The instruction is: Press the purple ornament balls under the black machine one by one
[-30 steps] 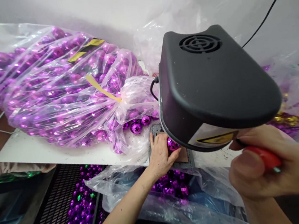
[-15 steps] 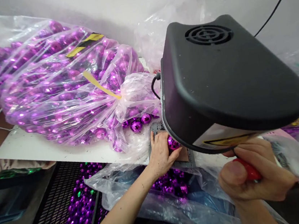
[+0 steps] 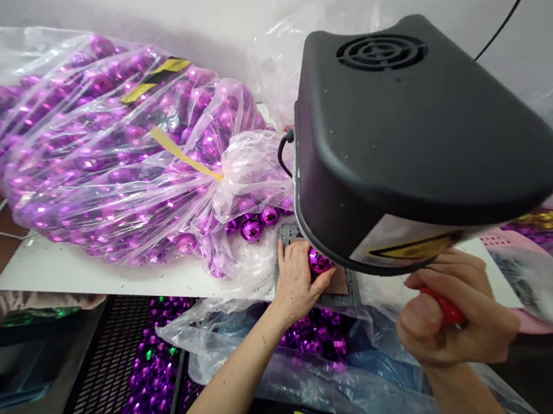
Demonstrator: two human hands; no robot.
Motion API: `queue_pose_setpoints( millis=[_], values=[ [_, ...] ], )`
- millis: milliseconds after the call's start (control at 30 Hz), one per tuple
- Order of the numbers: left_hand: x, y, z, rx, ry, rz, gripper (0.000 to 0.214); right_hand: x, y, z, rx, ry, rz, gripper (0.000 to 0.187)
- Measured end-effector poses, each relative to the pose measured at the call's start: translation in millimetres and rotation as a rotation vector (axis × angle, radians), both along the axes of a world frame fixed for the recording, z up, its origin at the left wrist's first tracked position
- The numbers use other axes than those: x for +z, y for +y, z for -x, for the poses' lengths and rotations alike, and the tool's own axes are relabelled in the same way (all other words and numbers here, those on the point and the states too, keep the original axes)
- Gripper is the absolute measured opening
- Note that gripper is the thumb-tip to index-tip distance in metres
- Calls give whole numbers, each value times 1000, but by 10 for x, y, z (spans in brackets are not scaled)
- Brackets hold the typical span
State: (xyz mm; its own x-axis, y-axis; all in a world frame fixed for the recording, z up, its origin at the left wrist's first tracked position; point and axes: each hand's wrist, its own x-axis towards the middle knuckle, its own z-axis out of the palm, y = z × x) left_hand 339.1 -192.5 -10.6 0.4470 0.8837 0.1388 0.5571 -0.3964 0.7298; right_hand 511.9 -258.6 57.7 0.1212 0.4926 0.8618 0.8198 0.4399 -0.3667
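My left hand (image 3: 296, 282) has its fingers curled around a shiny purple faceted ball (image 3: 319, 261). The ball rests above a brown pad (image 3: 335, 286) on the grey base at the foot of a black machine (image 3: 422, 122). The machine's housing hides the ball's upper right side. At the machine's lower right, my right hand (image 3: 458, 315) is wrapped around a red handle (image 3: 445, 309). Several loose purple balls (image 3: 251, 229) lie just beyond my left hand.
A tied clear bag (image 3: 116, 173) full of purple balls covers the white table's left side. Below the table edge are an opened plastic bag (image 3: 318, 343) of purple balls and a black crate (image 3: 90, 371). A pink basket (image 3: 503, 243) stands to the right.
My right hand has moved slightly left and up with the red handle. My left hand stays on the ball. The view has shifted a little.
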Motion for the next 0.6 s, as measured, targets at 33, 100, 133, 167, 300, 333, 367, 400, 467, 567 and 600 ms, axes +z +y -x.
queue_pose_setpoints(
  millis=[33, 100, 133, 167, 300, 333, 367, 400, 467, 567, 600],
  values=[
    [-4, 2, 3, -6, -4, 4, 34, 5, 20, 5, 7, 2, -38, 9],
    [-20, 6, 5, -11, -13, 3, 35, 7, 55, 10, 20, 4, -91, 8],
    [-31, 8, 4, -11, -16, -2, 35, 3, 67, 10, 24, 3, -101, 8],
    [-43, 10, 2, -9, -20, -8, 36, -3, 73, 9, 26, 2, -103, 8],
    [-78, 15, -4, 3, -24, -32, 36, -27, 65, 6, 18, 11, -80, 9],
    [-78, 15, -4, 3, -24, -33, 36, -31, 61, 6, 14, 13, -78, 9],
    [-76, 14, -3, 3, -24, -33, 35, -34, 60, 7, 12, 14, -80, 9],
    [-70, 13, -2, 3, -25, -31, 35, -37, 61, 8, 13, 14, -85, 9],
    [-51, 9, 0, 6, -26, -25, 35, -44, 72, 11, 12, 12, -95, 9],
    [-20, 2, -1, 9, -20, -16, 33, -55, 97, 14, 8, 14, -129, 10],
    [-13, 1, -2, 6, -15, -13, 33, -59, 103, 14, 9, 16, -146, 11]
  ],
)
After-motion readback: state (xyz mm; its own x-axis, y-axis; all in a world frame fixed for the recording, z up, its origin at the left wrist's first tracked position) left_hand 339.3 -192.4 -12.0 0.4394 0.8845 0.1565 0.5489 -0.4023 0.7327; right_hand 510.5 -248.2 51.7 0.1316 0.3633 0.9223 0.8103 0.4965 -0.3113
